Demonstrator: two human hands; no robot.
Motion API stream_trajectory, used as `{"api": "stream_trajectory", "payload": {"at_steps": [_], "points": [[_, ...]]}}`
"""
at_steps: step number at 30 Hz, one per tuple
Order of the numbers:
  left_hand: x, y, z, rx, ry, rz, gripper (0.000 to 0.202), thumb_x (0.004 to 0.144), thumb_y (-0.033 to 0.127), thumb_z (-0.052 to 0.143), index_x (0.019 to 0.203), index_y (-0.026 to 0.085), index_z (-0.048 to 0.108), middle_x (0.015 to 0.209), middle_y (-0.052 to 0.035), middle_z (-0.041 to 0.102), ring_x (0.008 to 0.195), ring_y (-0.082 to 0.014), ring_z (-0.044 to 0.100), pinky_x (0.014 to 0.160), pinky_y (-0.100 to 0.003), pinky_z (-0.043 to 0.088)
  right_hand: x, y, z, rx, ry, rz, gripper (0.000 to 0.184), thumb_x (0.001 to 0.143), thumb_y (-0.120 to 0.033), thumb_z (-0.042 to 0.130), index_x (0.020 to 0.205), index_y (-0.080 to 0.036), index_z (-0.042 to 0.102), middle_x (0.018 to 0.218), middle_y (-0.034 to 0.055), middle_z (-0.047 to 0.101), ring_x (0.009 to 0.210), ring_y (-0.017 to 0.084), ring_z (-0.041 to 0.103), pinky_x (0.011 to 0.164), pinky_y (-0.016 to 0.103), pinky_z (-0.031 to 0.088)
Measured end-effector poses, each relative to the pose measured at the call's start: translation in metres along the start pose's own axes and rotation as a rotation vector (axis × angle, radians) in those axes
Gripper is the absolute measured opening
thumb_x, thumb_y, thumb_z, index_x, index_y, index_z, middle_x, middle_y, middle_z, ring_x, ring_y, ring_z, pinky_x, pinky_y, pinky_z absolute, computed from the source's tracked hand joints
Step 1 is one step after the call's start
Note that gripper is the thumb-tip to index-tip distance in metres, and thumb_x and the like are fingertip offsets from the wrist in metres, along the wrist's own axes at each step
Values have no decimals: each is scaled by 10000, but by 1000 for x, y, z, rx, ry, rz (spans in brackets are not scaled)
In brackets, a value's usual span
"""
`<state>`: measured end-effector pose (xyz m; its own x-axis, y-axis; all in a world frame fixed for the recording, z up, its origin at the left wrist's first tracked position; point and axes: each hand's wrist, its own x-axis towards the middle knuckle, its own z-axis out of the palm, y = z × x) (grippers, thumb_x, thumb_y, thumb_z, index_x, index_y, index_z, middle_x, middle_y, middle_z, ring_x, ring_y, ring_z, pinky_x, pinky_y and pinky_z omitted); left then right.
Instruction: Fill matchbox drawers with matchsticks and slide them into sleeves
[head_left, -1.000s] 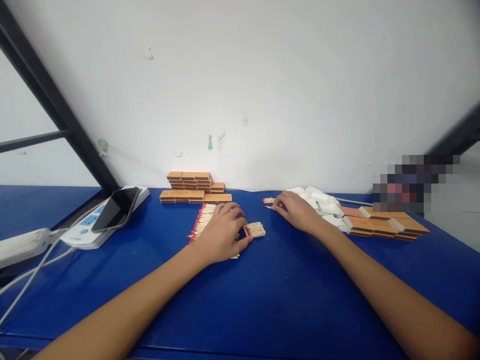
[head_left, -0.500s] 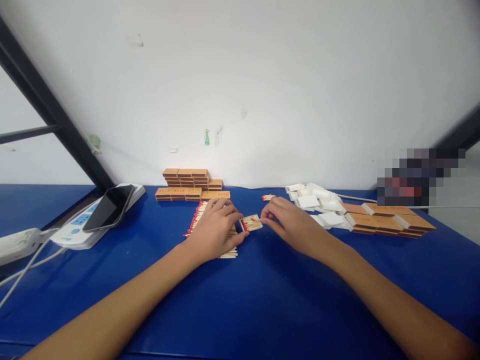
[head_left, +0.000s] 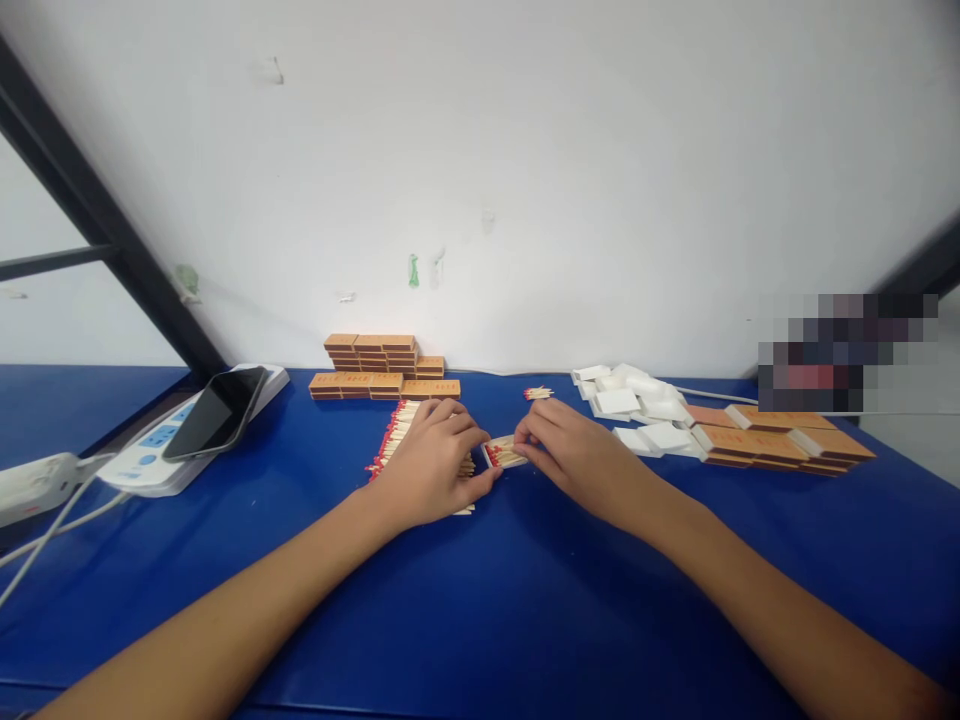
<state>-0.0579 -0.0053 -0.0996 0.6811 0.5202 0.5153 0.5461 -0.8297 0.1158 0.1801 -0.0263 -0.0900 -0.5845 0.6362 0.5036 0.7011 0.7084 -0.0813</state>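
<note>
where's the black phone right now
In the head view, the black rectangular phone lies well left of the left hand, atop the white plastic power strip.

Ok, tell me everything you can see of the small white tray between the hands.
The small white tray is shallow, open-topped and looks like thin card. It lies roughly level on the blue table, holding pale matches with red heads toward its left end. The left hand is at that end, thumb and forefinger close around it; the right hand has its fingertips at the opposite end, partly hiding it. Exact contact is unclear.
</note>
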Motion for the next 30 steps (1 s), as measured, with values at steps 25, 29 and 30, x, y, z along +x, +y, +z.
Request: {"api": "stream_trajectory", "payload": {"at_steps": [25, 29, 30], "points": [[1, 6, -2, 1, -74, -24, 278, 943, 321, 839, 1136, 170, 708, 1051, -49, 662, 1119, -283, 541, 996, -457, 392, -6, 11, -15, 213, -191, 237, 59, 969, -254, 630, 919, -231, 651, 897, 24, 623, 826, 185, 611, 748, 321, 490], [1, 7, -2, 19, -91, -20, 282, 929, 317, 862, 1112, 162, 713, 1075, -51, 656, 1133, -279, 532, 1030, -465, 373, -7, 12, -9, 234, -244, 211, 93, 978, -213, 588, 913, -223, 654, 910, 25, 612, 775, 159, 589, 694, 295, 464], [1, 7, -2, 18, -92, -18, 291, 922, 317, 871, 1109, 159, 713, 1080, -51, 654, 1134, -277, 531, 1031, -462, 372, -7, 12, -7, 236, -245, 211, 101, 982, -201, 577, 913, -219, 649, 909, 24, 608, 773, 157, 586, 691, 292, 458]]}}
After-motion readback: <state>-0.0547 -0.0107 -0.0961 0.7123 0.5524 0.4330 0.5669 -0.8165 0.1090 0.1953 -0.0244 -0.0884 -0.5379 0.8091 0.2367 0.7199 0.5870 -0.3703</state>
